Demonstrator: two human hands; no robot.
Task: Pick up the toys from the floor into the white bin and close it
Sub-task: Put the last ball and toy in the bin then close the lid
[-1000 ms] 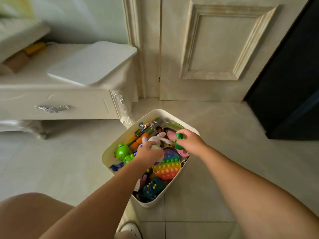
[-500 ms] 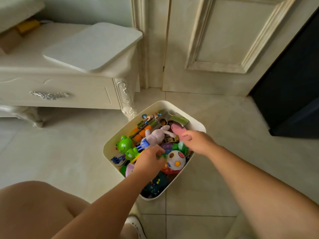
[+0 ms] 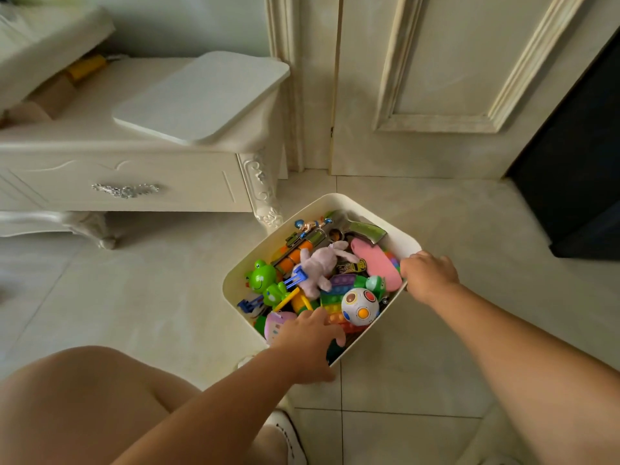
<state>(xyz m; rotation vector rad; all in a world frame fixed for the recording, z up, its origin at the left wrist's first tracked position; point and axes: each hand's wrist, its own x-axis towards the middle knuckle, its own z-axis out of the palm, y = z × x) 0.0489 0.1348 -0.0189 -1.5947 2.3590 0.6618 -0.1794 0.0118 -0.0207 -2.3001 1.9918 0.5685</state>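
Sitting on the tiled floor (image 3: pixel 436 364), the white bin (image 3: pixel 407 245) is full of toys and has no lid on it. The left hand (image 3: pixel 307 347) lies over the bin's near corner, palm down, fingers loosely spread and touching the toys just inside; it seems to rest there without gripping anything, though its underside is hidden, so I cannot be sure. The right hand (image 3: pixel 427 275) curls over the bin's right rim, fingers bent around the edge and grasping it, beside a pink oval toy (image 3: pixel 379 263). Among the toys, a purple plush rabbit (image 3: pixel 318 266) lies near the middle, a green frog (image 3: pixel 260 276) sits at the left side, and a white ball with coloured dots (image 3: pixel 359 307) is toward the near right. A flat white lid (image 3: pixel 201 95) rests on the cream cabinet (image 3: pixel 117 169), far left of the bin.
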